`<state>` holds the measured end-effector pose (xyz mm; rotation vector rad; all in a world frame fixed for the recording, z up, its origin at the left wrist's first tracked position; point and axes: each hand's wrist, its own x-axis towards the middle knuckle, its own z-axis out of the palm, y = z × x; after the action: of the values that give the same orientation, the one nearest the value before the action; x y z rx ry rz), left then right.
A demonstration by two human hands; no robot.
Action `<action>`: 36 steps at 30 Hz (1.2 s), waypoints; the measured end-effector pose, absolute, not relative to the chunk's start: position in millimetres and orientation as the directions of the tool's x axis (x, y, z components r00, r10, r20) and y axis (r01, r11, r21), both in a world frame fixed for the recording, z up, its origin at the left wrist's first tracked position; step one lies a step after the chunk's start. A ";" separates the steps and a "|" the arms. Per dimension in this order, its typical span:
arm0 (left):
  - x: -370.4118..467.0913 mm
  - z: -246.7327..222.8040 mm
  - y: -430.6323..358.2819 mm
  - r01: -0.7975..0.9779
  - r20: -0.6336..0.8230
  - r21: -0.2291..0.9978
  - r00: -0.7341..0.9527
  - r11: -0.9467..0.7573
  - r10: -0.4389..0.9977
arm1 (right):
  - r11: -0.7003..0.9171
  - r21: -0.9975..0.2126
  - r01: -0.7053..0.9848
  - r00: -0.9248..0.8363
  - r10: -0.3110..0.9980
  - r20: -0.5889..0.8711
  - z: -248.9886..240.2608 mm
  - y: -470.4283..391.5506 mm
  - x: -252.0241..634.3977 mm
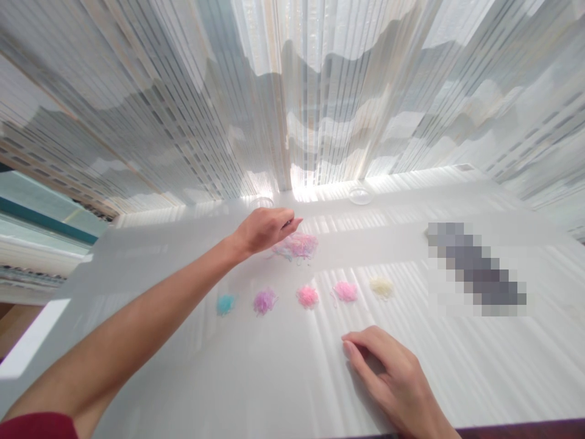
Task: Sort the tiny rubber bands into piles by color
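My left hand [269, 228] reaches over the back of the table, its fingers pinched together just above a mixed pile of pastel strands [299, 245]; what it holds, if anything, is too small to tell. Resting near the front edge, my right hand [393, 372] has thumb and forefinger tips close together, with nothing visible in them. Between the hands lies a row of small heaps: blue [225, 304], purple [265, 301], coral pink [308, 297], light pink [345, 291] and pale yellow [381, 287].
The white table [219, 378] meets a sheer striped curtain [315, 110] at its back edge. Near it sit a clear round dish [361, 196] and another [263, 202], partly behind my left hand. A pixelated dark long object [478, 268] lies at the right.
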<state>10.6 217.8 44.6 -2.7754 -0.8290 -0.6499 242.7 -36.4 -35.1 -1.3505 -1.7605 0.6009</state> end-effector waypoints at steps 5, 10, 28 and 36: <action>13.0 71.6 168.3 0.515 0.481 0.023 0.746 -0.857 0.461 | 0.298 -0.763 0.573 -0.089 0.949 0.304 -28.6 -35.6 242.2; 13.9 64.5 84.6 0.554 0.486 0.118 0.691 -0.824 0.535 | 0.276 -0.754 0.596 -0.074 0.954 0.290 -25.7 -35.8 241.2; 29.4 -11.2 -6.4 0.815 0.454 0.126 0.460 -0.566 0.763 | 0.274 -0.727 0.630 -0.067 0.951 0.301 -24.8 -33.6 239.8; 16.8 -9.9 -13.6 0.783 0.415 0.359 0.353 -0.507 0.838 | 0.262 -0.722 0.640 -0.057 0.954 0.295 -25.0 -33.4 239.1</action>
<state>16.8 -13.6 -9.9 -2.6624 -1.6016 -0.9152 239.1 -33.4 -25.0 -1.4589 -1.7800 0.5263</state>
